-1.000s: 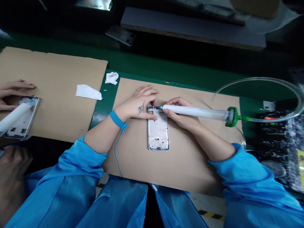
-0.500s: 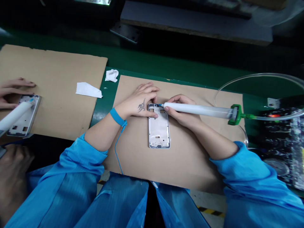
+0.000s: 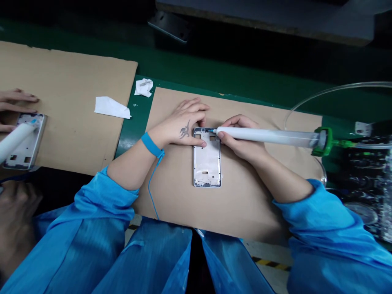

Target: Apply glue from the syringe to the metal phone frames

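Green tabletop (image 3: 133,126), dark toward the far side of the room, bearing a brown cardboard sheet (image 3: 180,204) before the seated worker and a second sheet (image 3: 70,81) to the worker's left. Long white syringe (image 3: 284,137), lying nearly level from where I stand, its green cap (image 3: 324,141) toward the worker's right. Right hand (image 3: 246,149) grasping the syringe near its nozzle end. Left hand (image 3: 185,124) spread and loosely arched, closed on nothing, its thumb laid over the phone frame (image 3: 208,161) near the upper left corner. The frame itself lies flat on the nearer sheet, between and below the two hands. White paper piece (image 3: 112,107) on the second sheet; blue wrist strap (image 3: 151,145) around the left wrist; crumpled paper (image 3: 143,87) on the green strip between sheets. Blue nozzle tip (image 3: 210,130) at the frame's top edge.
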`<state>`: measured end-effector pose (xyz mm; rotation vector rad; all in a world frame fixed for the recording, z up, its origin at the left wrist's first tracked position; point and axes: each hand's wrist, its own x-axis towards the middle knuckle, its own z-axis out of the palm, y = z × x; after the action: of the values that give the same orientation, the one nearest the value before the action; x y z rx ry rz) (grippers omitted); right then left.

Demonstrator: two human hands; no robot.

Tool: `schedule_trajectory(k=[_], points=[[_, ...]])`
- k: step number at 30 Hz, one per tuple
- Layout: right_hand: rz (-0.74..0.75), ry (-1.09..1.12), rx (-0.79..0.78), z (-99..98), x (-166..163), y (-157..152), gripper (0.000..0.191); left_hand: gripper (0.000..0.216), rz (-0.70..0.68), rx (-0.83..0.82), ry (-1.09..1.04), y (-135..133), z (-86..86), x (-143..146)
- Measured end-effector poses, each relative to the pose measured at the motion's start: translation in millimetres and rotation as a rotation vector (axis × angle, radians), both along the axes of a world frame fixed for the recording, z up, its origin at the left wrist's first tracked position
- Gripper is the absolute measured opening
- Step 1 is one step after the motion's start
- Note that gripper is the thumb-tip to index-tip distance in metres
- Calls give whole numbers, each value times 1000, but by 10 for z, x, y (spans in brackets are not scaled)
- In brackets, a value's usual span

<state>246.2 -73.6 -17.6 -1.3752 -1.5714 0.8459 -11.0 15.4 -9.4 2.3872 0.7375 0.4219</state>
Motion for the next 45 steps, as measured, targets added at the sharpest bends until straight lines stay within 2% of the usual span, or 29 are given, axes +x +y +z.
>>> schedule_trajectory(k=[15,29,34,37,41,43,45], points=[[-10,1,-27,-62,56,-16,42,68,-9,-29,-49,-13,-8,18],[5,13,-33,-23,9,-10,49,60,-1,7,-19,-22,-3,3],[-50,173,-4,-57,41,-48,57,63,6,20,-49,-1,-30,-13],[-10,202,96,-99,86,-86,56,58,156,72,-95,51,-35,-70],[244,-73,275,-136,93,-103,65,49,454,157,102,109,5,-191],[325,-166,299,-156,84,-75,64,60,514,159,236,109,31,-229],[269,-245,310,-183,99,-17,62,69,512,155,311,91,51,-244]])
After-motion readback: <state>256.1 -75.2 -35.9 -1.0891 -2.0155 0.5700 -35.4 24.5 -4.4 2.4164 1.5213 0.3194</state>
